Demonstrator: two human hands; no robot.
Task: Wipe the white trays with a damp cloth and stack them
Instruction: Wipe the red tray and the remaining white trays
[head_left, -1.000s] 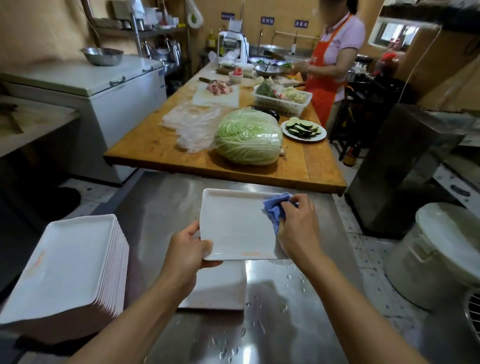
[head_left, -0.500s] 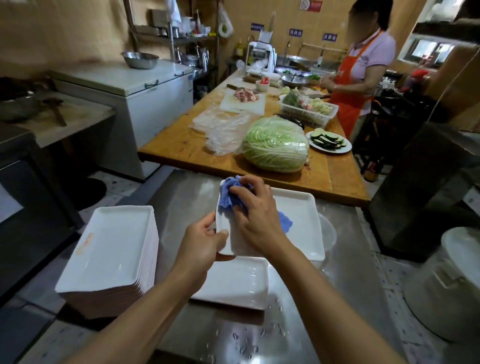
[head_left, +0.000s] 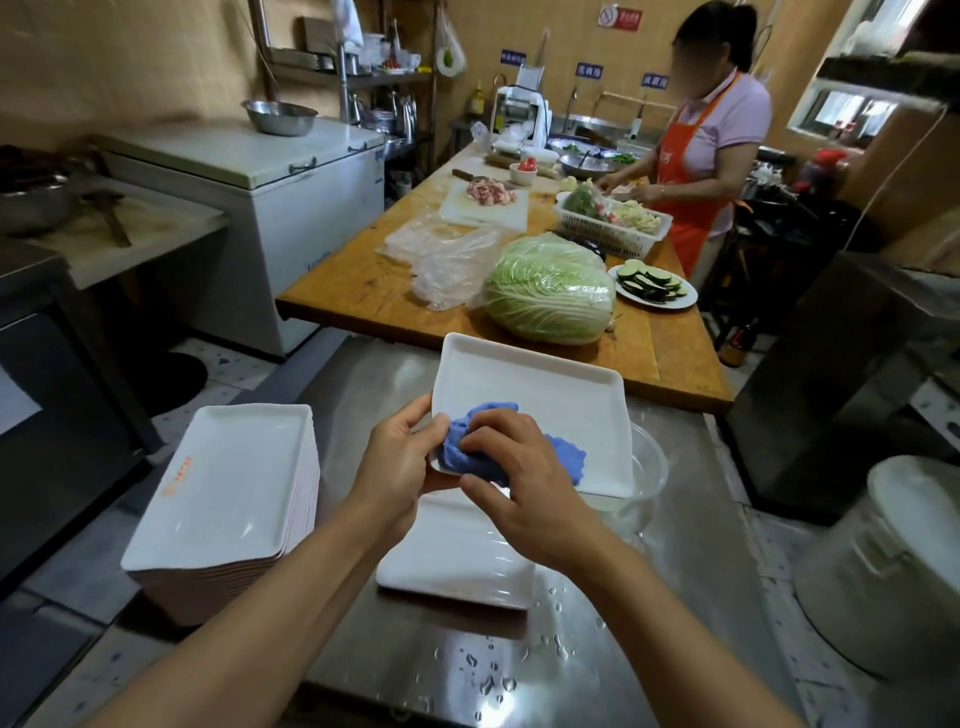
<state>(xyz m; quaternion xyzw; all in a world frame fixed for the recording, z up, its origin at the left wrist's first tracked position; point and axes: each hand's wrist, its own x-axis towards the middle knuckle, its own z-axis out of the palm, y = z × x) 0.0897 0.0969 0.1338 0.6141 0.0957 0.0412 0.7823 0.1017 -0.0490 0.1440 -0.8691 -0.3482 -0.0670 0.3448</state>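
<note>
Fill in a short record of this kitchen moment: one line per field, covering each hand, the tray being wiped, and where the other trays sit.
Left hand: grips the near left edge of the raised white rectangular tray
Right hand: presses the crumpled blue cloth onto that tray
Single white tray: flat on the wet steel counter
Tall stack of white trays: left of both hands

Ochre-tan walls enclose a working kitchen; small blue signs hang on the far one; a white chest freezer stands at the left, a steel bowl on its lid; metal shelving rises behind it; a long wooden table runs down the middle; the speckled tile floor shows beneath; a window glows at the right.
</note>
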